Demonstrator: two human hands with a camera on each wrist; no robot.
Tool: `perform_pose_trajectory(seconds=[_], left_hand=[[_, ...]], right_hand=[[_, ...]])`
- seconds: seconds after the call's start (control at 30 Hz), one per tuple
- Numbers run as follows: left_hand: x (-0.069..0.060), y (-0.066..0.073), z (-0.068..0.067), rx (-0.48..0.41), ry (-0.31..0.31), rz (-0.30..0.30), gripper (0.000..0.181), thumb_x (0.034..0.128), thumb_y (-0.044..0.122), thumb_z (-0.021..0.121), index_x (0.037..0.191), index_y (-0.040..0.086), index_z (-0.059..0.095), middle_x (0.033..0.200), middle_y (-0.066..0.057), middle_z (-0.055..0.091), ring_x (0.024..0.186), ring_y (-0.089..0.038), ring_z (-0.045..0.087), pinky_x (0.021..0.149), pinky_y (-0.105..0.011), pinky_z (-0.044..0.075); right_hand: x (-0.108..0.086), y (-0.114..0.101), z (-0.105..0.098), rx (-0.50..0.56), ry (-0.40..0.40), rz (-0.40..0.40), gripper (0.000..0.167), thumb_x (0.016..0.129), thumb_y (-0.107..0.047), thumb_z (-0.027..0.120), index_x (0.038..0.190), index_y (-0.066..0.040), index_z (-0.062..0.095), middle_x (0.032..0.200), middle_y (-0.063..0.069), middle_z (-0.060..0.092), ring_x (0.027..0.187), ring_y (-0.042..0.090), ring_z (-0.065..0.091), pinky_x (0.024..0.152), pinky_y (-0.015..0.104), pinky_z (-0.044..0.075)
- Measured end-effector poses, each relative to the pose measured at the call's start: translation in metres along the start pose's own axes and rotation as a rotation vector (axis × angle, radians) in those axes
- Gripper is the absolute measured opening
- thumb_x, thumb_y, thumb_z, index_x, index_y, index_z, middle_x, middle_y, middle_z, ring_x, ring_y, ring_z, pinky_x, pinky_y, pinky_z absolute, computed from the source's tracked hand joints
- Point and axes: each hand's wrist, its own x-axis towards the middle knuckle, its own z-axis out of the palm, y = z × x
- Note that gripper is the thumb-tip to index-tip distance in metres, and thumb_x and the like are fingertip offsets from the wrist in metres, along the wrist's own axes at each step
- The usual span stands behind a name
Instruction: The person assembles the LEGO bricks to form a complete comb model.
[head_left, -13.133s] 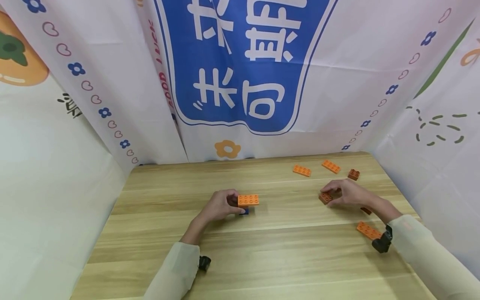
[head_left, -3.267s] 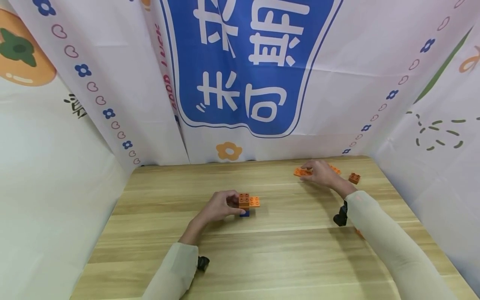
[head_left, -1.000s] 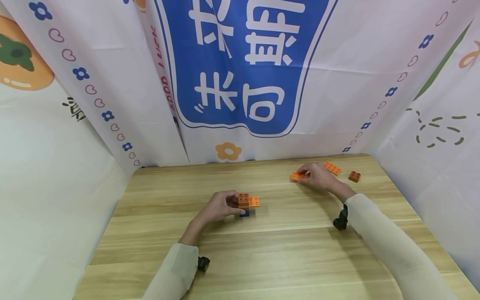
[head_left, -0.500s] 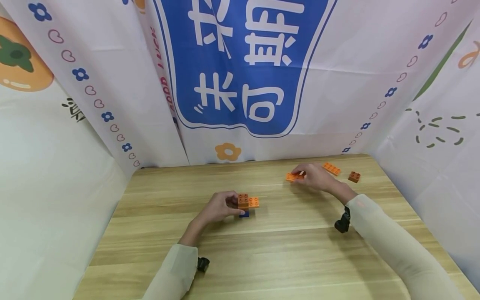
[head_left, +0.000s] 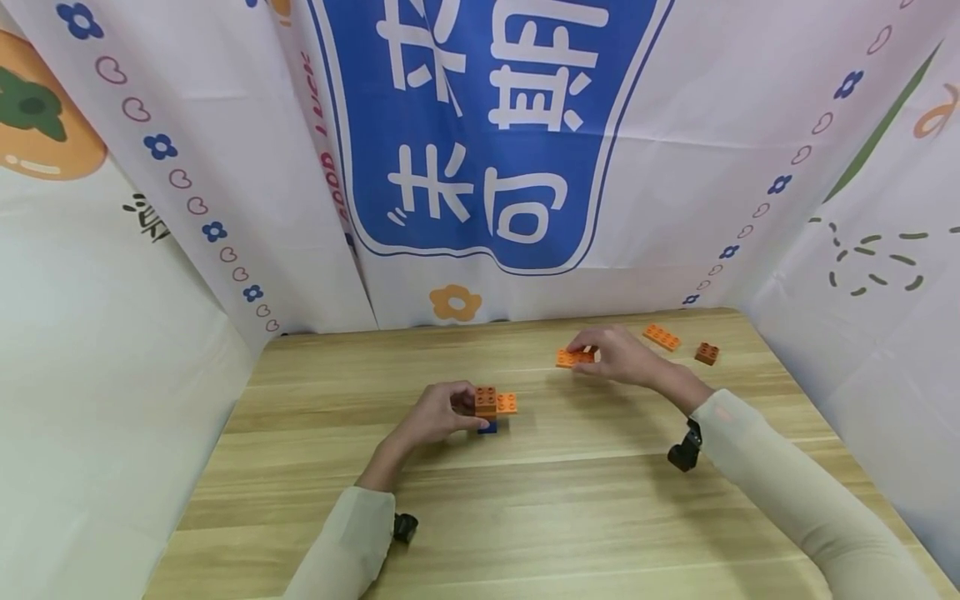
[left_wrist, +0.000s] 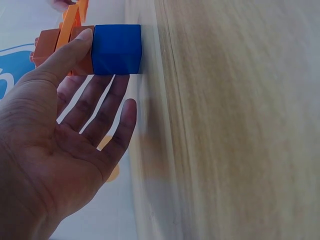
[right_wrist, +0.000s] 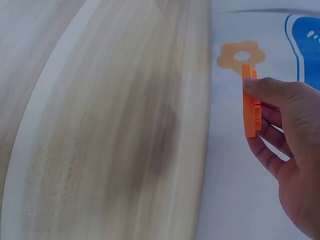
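Observation:
My left hand (head_left: 435, 412) holds a small upright stack of toy building bricks on the table between thumb and fingers. A blue brick (left_wrist: 117, 49) forms its bottom. Above it come a brown brick (left_wrist: 83, 59), an orange flat brick (head_left: 507, 403) that juts out to the right, and a brown brick (head_left: 486, 397) on top. To the right and farther back, my right hand (head_left: 618, 357) pinches another orange flat brick (right_wrist: 248, 110) by its edges. The right wrist view shows this brick on edge, studs toward the palm, held off the table.
At the back right of the wooden table (head_left: 570, 517) lie one more orange flat brick (head_left: 662, 337) and a small brown brick (head_left: 707, 353). A printed cloth (head_left: 660, 217) hangs behind the table and along both sides. The right sleeve covers part of the tabletop.
Over the last second my right hand has carried the orange flat brick leftward. Since the oldest frame, a brown brick has come onto the stack. My left hand stays in place.

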Motion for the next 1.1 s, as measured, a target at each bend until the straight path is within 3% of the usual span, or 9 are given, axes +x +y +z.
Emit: perform_pose_trajectory(seconds=[0.2, 0.47, 1.1], left_hand=[[0.001, -0.001, 0.001, 0.0, 0.0, -0.004, 0.025, 0.087, 0.016, 0.09, 0.104, 0.01, 0.072, 0.099, 0.0, 0.073, 0.089, -0.014, 0.069, 0.08, -0.028, 0.058], [0.0, -0.004, 0.002, -0.012, 0.005, 0.0, 0.024, 0.088, 0.017, 0.089, 0.104, 0.01, 0.072, 0.101, -0.001, 0.074, 0.089, -0.016, 0.07, 0.079, -0.028, 0.059], [0.0, -0.004, 0.002, -0.009, 0.016, -0.001, 0.024, 0.088, 0.016, 0.089, 0.105, 0.011, 0.073, 0.1, 0.0, 0.073, 0.089, -0.015, 0.068, 0.078, -0.027, 0.059]], right_hand=[[0.005, -0.012, -0.001, 0.001, 0.0, -0.049, 0.028, 0.086, -0.012, 0.09, 0.111, -0.005, 0.08, 0.106, 0.006, 0.079, 0.094, 0.02, 0.074, 0.081, 0.039, 0.062], [0.012, -0.033, -0.003, 0.026, 0.039, -0.179, 0.027, 0.084, -0.01, 0.091, 0.108, -0.005, 0.08, 0.102, 0.005, 0.079, 0.087, 0.015, 0.071, 0.077, 0.034, 0.062], [0.027, -0.07, 0.012, 0.057, 0.061, -0.297, 0.024, 0.085, -0.011, 0.09, 0.107, -0.005, 0.081, 0.104, 0.005, 0.079, 0.092, 0.016, 0.073, 0.081, 0.031, 0.062]])
